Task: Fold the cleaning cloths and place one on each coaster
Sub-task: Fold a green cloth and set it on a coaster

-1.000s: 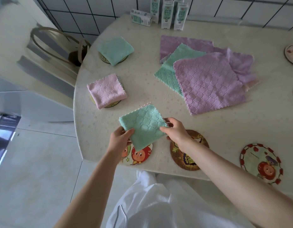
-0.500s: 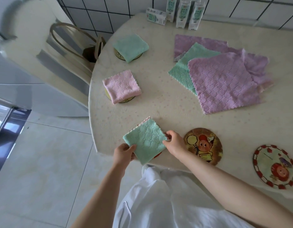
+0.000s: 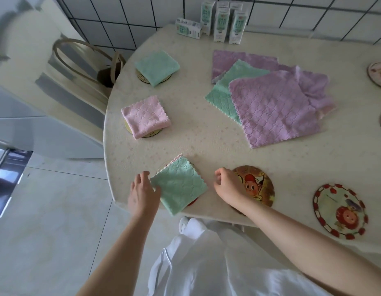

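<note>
At near table edge, folded green cloth hides most of its coaster (rim only); left hand touches its corner, grip unclear; right hand loosely curled, empty

Three small cartons stand upright at the table's far edge against a white tiled wall, with a fourth carton lying on its side just left of them. A cream bag with looped handles sits off the table's left edge, above pale floor tiles.
</note>
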`<state>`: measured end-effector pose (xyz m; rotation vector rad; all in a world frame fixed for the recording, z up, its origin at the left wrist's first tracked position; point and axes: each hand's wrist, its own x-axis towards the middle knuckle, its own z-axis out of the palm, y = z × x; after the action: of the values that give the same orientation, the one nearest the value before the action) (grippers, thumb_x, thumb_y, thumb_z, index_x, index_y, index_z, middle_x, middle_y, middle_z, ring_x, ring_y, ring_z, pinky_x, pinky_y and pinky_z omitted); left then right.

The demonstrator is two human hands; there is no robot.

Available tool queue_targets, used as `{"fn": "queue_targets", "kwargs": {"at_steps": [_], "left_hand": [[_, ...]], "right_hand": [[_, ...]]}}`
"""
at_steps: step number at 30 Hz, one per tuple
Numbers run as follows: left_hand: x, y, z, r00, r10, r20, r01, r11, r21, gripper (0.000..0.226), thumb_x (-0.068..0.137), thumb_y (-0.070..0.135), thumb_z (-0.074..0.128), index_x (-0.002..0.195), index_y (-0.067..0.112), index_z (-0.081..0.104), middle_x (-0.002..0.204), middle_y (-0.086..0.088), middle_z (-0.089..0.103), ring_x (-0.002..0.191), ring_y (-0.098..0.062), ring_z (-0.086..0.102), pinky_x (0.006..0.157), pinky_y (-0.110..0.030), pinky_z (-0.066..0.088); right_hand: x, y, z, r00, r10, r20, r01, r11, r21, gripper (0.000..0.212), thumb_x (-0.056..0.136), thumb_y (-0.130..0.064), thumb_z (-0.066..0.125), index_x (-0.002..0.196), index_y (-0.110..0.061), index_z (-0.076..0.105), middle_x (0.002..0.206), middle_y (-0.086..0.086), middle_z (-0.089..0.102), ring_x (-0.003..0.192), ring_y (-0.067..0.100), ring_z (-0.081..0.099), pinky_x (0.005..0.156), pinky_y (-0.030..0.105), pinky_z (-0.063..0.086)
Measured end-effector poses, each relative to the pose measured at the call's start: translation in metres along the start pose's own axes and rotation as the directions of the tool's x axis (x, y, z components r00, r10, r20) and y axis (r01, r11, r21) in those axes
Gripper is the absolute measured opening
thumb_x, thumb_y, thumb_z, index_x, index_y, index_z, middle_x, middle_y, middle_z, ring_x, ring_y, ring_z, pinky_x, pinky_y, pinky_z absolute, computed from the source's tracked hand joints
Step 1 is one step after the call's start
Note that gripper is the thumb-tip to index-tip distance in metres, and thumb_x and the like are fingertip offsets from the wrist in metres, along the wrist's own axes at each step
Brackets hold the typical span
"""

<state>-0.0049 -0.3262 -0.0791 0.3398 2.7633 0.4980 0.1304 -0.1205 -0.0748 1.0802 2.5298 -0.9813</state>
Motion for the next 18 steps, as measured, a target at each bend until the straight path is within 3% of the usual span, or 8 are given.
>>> {"fn": "queue_targets", "kwargs": {"at_steps": [3,12,18], "left_hand": [[0.003,0.026,0.001,0.992,0.106,-0.074,-0.097,0.989,0.108,0.053,0.077,0.017,0.067,0.126,0.015,0.049,0.122,-0.006,0.054,0.111,-0.029,0.046,0.085,-0.042,0.046],[-0.021,0.156,0.062,0.953,0.303,-0.003,-0.3,0.945,0.127,0.043,0.08,0.013,0.059,0.123,0.011,0.057,0.124,-0.006,0.057,0.12,-0.028,0.045,0.095,-0.04,0.042],[-0.046,0.242,0.111,0.891,0.45,0.066,-0.455,0.877,0.155,0.04,0.083,0.014,0.063,0.122,0.013,0.06,0.124,-0.002,0.058,0.118,-0.024,0.049,0.093,-0.038,0.045]], "right_hand": [[0.002,0.02,-0.025,0.998,-0.053,-0.019,0.052,0.997,-0.048,0.03,0.091,-0.017,0.053,0.121,-0.013,0.051,0.116,0.003,0.057,0.099,0.018,0.057,0.077,0.026,0.046],[0.028,0.119,-0.121,0.994,-0.094,-0.046,0.086,0.984,-0.155,0.027,0.089,-0.016,0.051,0.116,-0.014,0.054,0.114,0.005,0.058,0.101,0.024,0.058,0.083,0.037,0.05],[0.052,0.182,-0.176,0.979,-0.205,-0.012,0.189,0.922,-0.339,0.026,0.091,-0.013,0.047,0.116,-0.012,0.051,0.118,0.006,0.051,0.11,0.027,0.05,0.08,0.038,0.047]]}}
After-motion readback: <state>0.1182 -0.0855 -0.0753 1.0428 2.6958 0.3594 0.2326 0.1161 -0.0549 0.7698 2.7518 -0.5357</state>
